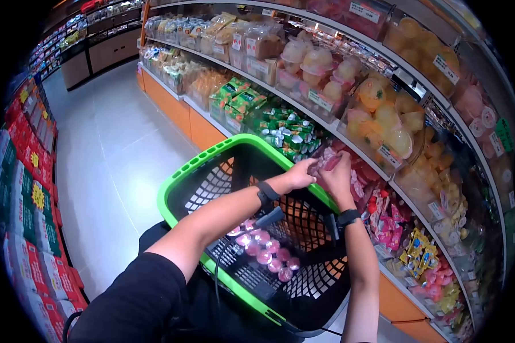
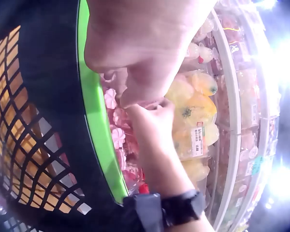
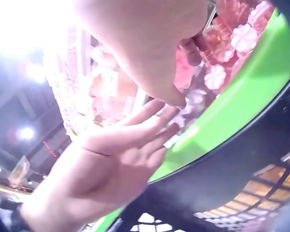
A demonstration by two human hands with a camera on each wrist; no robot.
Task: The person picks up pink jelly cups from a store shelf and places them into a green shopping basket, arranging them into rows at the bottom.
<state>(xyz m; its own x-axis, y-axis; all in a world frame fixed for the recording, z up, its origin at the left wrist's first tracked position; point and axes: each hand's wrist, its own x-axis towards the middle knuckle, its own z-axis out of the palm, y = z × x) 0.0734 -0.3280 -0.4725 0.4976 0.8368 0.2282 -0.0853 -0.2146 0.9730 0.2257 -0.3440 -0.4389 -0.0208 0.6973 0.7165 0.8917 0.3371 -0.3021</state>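
Observation:
Over the far right rim of a green-rimmed black basket (image 1: 180, 168), both hands meet at pink wrapped sweets (image 1: 328, 155). The right hand (image 1: 339, 176) has bent fingers and pinches a pink piece, partly covered by the hand. Beside it the left hand (image 1: 299, 174) reaches in from the left. In the right wrist view the left hand (image 3: 116, 159) is palm up, its fingers loosely extended near clear wrappers, below the right hand (image 3: 145, 43). Pink flower-shaped sweets (image 2: 118, 137) lie beyond the rim in the left wrist view. Several round pink packs (image 1: 264, 256) lie inside the basket.
Shelves of jelly cups (image 1: 383, 123), green packets (image 1: 240, 100) and bagged snacks rise along the right. Colourful sweets (image 1: 386, 220) fill bins beyond the basket. Red and green boxes (image 1: 31, 200) line the left, with tiled floor (image 1: 109, 143) between.

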